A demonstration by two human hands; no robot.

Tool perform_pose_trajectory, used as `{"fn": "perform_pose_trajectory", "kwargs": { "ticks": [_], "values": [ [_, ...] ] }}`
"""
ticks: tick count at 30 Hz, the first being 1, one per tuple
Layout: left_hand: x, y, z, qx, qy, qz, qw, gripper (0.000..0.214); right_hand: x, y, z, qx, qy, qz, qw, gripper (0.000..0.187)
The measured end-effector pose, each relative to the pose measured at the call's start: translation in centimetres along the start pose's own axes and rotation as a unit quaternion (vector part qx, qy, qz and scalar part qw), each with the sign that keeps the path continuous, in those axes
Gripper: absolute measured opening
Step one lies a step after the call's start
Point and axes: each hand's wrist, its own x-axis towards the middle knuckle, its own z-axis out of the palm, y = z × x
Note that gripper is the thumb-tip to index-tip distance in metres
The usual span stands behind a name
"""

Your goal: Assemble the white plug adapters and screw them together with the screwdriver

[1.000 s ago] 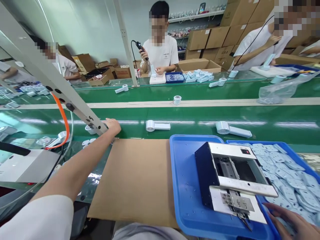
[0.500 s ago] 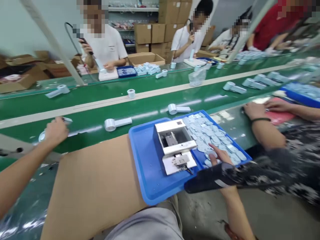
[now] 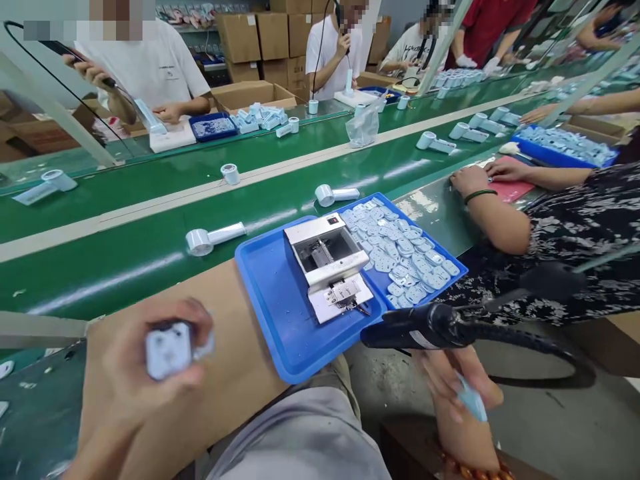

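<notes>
My left hand (image 3: pixel 145 363) is closed around a pale blue device (image 3: pixel 169 348), held up over the brown cardboard sheet (image 3: pixel 235 333). My right hand (image 3: pixel 450 380) is low at the right, pinching a small pale blue plastic piece (image 3: pixel 471 400) beneath a black electric screwdriver (image 3: pixel 425 327) with its cable. In front of me a blue tray (image 3: pixel 280 313) holds a white and black feeder box (image 3: pixel 325 257) and several pale blue plastic pieces (image 3: pixel 405 250).
A green conveyor belt (image 3: pixel 125 260) carries several pale blue handheld devices (image 3: pixel 213 238). Other people sit across the belt and to my right; a neighbour's arm (image 3: pixel 495 213) rests on the bench. Cardboard boxes are stacked at the back.
My left hand has come back from the belt holding a pale blue device. My right hand has left the tray with a small piece. The view has swung to the right.
</notes>
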Motion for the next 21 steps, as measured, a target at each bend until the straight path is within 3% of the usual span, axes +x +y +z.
{"fn": "perform_pose_trajectory", "kwargs": {
  "ticks": [1,3,5,6,8,10,12,15,17,19,21],
  "values": [
    [-1.4,0.6,1.6,-0.047,-0.050,-0.012,0.998,0.059,-0.2,-0.8,0.9,0.011,-0.055,0.028,0.998,0.054],
    [-4.0,1.1,4.3,-0.082,-0.089,-0.032,0.992,0.070,0.1,-1.9,3.5,0.007,-0.137,0.095,0.986,0.032],
    [-6.3,0.8,6.4,-0.076,-0.100,-0.033,0.992,0.087,0.9,-2.2,7.2,-0.005,-0.163,0.137,0.977,0.015],
    [-7.4,0.6,7.3,-0.072,-0.102,-0.031,0.992,0.096,1.4,-2.0,9.2,-0.004,-0.140,0.140,0.980,0.017],
    [-9.0,0.2,8.6,-0.064,-0.098,-0.030,0.993,0.111,2.1,-1.0,12.8,-0.009,-0.017,0.144,0.989,0.014],
    [-10.1,0.0,9.5,-0.051,-0.098,-0.026,0.993,0.119,2.4,0.3,15.4,0.001,0.047,0.175,0.983,0.013],
    [-10.5,0.1,10.1,-0.047,-0.104,-0.023,0.993,0.117,2.3,1.4,16.7,0.047,0.051,0.218,0.973,0.018],
    [-10.0,0.7,10.5,-0.050,-0.115,-0.043,0.991,0.093,2.1,2.0,16.9,0.116,0.045,0.272,0.954,0.030],
    [-9.3,1.1,10.5,-0.024,-0.139,-0.048,0.989,0.073,1.9,1.9,16.9,0.079,0.050,0.290,0.952,0.041],
    [-8.6,1.3,10.5,0.010,-0.146,-0.023,0.989,0.060,1.6,2.0,17.2,-0.033,0.080,0.240,0.967,0.044],
    [-8.2,1.0,10.6,0.008,-0.105,0.011,0.994,0.053,1.3,2.3,17.3,-0.167,0.163,0.093,0.968,0.036]
  ]
}}
